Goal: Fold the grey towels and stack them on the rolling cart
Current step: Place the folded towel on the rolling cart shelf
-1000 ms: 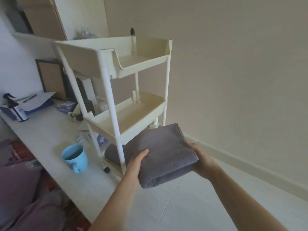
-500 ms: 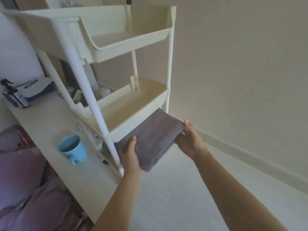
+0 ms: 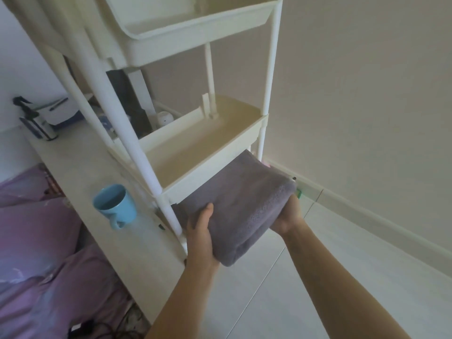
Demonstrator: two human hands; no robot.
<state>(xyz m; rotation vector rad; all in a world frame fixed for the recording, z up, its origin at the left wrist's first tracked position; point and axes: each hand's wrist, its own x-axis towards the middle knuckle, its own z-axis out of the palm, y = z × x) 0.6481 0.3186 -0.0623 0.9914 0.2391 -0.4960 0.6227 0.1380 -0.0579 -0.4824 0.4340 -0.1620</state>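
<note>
One folded grey plush towel (image 3: 241, 206) is held by the left hand (image 3: 201, 234) and right hand (image 3: 287, 215), half under the middle tray of the cream plastic rolling cart (image 3: 210, 152). One light blue mug (image 3: 115, 205) stands left; no writing is readable.

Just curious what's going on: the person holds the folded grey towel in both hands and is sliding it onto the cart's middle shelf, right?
Not the middle shelf. The head view shows both hands, left and right, holding the folded grey towel beneath it, at the bottom tier.
</note>
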